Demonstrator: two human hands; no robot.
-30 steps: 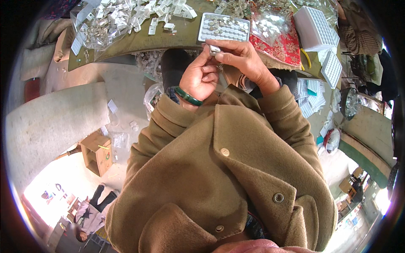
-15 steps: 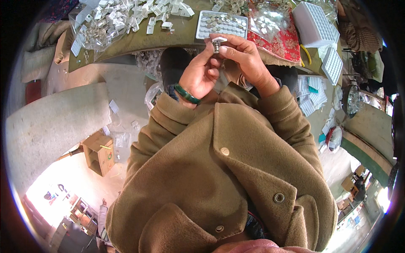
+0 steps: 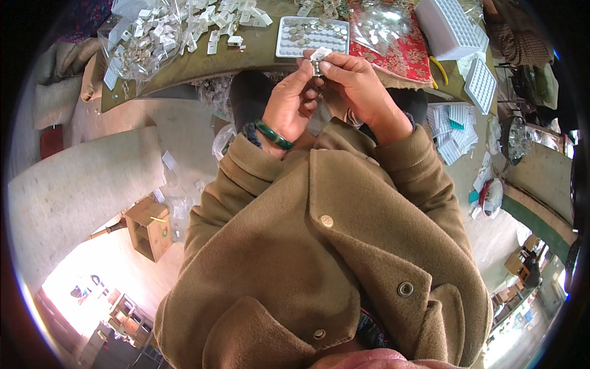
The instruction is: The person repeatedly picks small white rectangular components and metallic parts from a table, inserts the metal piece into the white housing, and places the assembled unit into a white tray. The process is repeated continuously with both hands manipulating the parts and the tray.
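Observation:
In front of my chest, both hands meet around a small white square piece [image 3: 320,53] with a silver metal part [image 3: 316,66] under it. My left hand [image 3: 286,109], below a green bangle [image 3: 273,134], pinches the metal part from the left. My right hand [image 3: 361,80] grips the same piece from the right with thumb and forefinger. Its exact kind is too small to make out. Just beyond my fingers lies a white tray [image 3: 292,53] of round cells, many with small silvery discs in them.
White tags [image 3: 252,15] with metal bits lie heaped at the table's far left, beside a clear plastic bag [image 3: 150,49] of similar pieces. Right of the tray is a red patterned cloth [image 3: 413,64] under clear plastic, then yellow-handled pliers [image 3: 440,69] and stacked white trays [image 3: 444,34].
The white piece has tilted, showing more of its flat face, and my fingers have shifted slightly around it. The whole view has moved a little; the table things sit slightly further left.

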